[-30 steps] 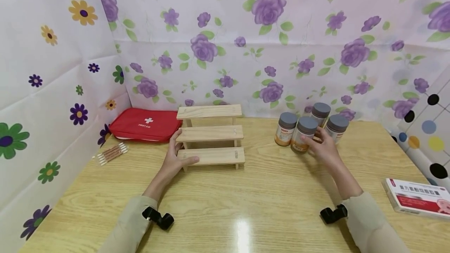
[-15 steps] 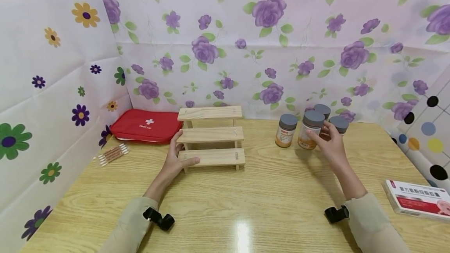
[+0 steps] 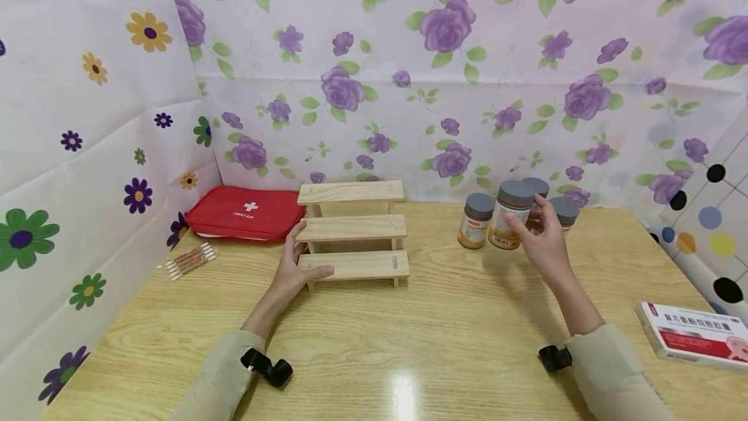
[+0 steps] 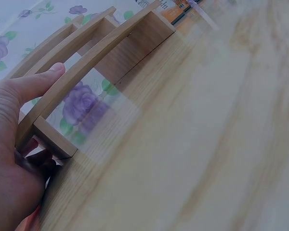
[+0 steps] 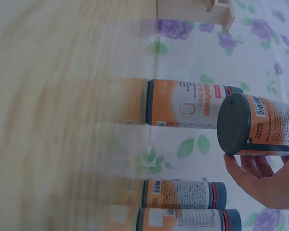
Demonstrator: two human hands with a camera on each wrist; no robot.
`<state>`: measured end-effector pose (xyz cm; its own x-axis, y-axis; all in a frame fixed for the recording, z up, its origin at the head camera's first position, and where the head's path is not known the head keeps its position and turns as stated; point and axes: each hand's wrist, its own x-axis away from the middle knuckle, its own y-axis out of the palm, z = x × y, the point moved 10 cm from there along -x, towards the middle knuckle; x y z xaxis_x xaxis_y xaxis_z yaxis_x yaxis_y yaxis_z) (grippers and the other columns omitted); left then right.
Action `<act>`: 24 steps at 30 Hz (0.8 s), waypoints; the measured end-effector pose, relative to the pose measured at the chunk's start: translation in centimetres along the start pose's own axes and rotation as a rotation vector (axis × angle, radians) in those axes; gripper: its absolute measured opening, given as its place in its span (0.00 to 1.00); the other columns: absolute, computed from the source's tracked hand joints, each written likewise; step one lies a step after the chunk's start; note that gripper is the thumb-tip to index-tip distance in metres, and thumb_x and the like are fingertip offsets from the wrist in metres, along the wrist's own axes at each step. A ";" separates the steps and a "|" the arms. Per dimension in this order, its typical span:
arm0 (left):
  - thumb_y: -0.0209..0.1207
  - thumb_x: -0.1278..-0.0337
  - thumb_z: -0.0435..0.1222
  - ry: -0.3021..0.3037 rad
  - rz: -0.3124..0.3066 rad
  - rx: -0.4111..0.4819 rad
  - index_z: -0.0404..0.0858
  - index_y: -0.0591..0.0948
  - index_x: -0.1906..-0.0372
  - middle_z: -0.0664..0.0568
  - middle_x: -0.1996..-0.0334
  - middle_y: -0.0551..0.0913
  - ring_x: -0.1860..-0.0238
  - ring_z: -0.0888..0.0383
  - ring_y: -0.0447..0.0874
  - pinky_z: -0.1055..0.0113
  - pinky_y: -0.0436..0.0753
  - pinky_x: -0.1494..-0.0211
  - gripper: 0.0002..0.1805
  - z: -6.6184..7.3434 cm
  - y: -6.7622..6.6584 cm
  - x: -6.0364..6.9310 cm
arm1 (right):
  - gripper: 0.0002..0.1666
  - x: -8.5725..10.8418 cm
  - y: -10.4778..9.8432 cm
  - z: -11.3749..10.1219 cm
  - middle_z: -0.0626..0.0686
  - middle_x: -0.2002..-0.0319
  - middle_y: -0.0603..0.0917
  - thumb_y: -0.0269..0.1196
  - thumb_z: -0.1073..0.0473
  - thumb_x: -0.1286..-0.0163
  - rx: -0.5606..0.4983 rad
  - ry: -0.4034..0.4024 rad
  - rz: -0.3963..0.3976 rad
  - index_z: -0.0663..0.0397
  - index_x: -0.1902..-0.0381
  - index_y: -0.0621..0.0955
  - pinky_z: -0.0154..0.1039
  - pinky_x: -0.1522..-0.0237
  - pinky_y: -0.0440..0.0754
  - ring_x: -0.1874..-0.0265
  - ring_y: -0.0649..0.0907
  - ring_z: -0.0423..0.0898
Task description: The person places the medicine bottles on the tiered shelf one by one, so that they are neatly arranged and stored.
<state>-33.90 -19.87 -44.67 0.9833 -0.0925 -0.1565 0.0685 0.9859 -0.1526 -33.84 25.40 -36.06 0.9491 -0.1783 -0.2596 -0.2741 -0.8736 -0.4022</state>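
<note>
A three-step wooden display stand (image 3: pixel 353 229) stands on the table left of centre. My left hand (image 3: pixel 287 271) grips its left end, thumb over the lowest step; in the left wrist view fingers curl beneath that step. In my right hand (image 3: pixel 547 243) is a supplement bottle (image 3: pixel 502 229) with a grey lid and orange-white label, upright. The right wrist view shows this bottle's dark base (image 5: pixel 233 124) raised off the table. Matching bottles stand around it: one to the left (image 3: pixel 474 223), one behind (image 3: pixel 536 186) and one to the right (image 3: pixel 565 212), the latter two partly hidden by the hand.
A red first aid pouch (image 3: pixel 248 213) lies left of the stand, with a pack of cotton swabs (image 3: pixel 188 261) in front of it. At the right edge lies a white and red medicine box (image 3: pixel 695 333). Flowered cloth (image 3: pixel 374 115) rises behind the table.
The right hand has lifted its bottle from the table and shifted it, first right, then slightly back left. My left hand keeps its grip on the stand.
</note>
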 end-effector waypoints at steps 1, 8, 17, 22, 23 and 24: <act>0.69 0.52 0.28 -0.002 0.000 0.005 0.60 0.47 0.24 0.42 0.28 0.59 0.27 0.45 0.58 0.48 0.69 0.35 0.57 0.0 0.0 0.0 | 0.43 0.1 0.1 -0.1 0.59 0.44 0.72 0.58 0.46 0.28 -0.003 -0.002 -0.001 0.51 0.24 0.54 0.27 0.52 0.69 0.56 0.71 0.32; 0.69 0.52 0.28 0.005 0.001 0.012 0.60 0.47 0.24 0.45 0.26 0.55 0.26 0.46 0.55 0.45 0.64 0.32 0.57 -0.1 0.1 0.0 | 0.42 0.0 1.1 -1.6 0.62 0.39 0.71 0.57 0.45 0.28 -0.014 -0.037 -0.009 0.48 0.24 0.54 0.33 0.50 0.71 0.51 0.72 0.39; 0.69 0.51 0.28 0.008 0.001 0.009 0.58 0.47 0.23 0.44 0.25 0.55 0.25 0.46 0.53 0.43 0.62 0.30 0.57 -0.1 -0.1 0.0 | 0.46 -0.5 3.4 -2.6 0.67 0.38 0.70 0.58 0.46 0.29 -0.090 -0.050 -0.056 0.50 0.22 0.50 0.55 0.40 0.70 0.40 0.72 0.59; 0.69 0.52 0.28 0.006 0.007 0.007 0.58 0.47 0.24 0.44 0.26 0.55 0.26 0.46 0.55 0.43 0.62 0.30 0.57 0.0 -0.2 0.0 | 0.43 -0.8 4.7 -3.9 0.66 0.39 0.70 0.60 0.47 0.29 -0.144 -0.078 -0.065 0.47 0.24 0.54 0.56 0.41 0.71 0.39 0.73 0.59; 0.69 0.52 0.27 0.006 0.010 0.009 0.58 0.48 0.24 0.45 0.26 0.55 0.26 0.46 0.55 0.44 0.62 0.31 0.57 0.0 -0.2 -0.1 | 0.43 -0.9 5.0 -4.2 0.66 0.39 0.70 0.60 0.48 0.29 -0.153 -0.083 -0.068 0.47 0.24 0.54 0.55 0.41 0.71 0.40 0.73 0.59; 0.70 0.52 0.27 0.007 0.012 0.009 0.58 0.48 0.24 0.45 0.26 0.55 0.26 0.46 0.56 0.44 0.63 0.31 0.57 0.0 -0.2 -0.1 | 0.42 -0.9 5.3 -4.5 0.66 0.40 0.70 0.60 0.48 0.30 -0.157 -0.086 -0.071 0.46 0.24 0.55 0.54 0.42 0.72 0.40 0.73 0.58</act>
<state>-33.98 -20.07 -44.63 0.9830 -0.0814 -0.1647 0.0581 0.9882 -0.1420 -35.47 18.86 -34.04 0.9466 -0.0803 -0.3123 -0.1732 -0.9436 -0.2822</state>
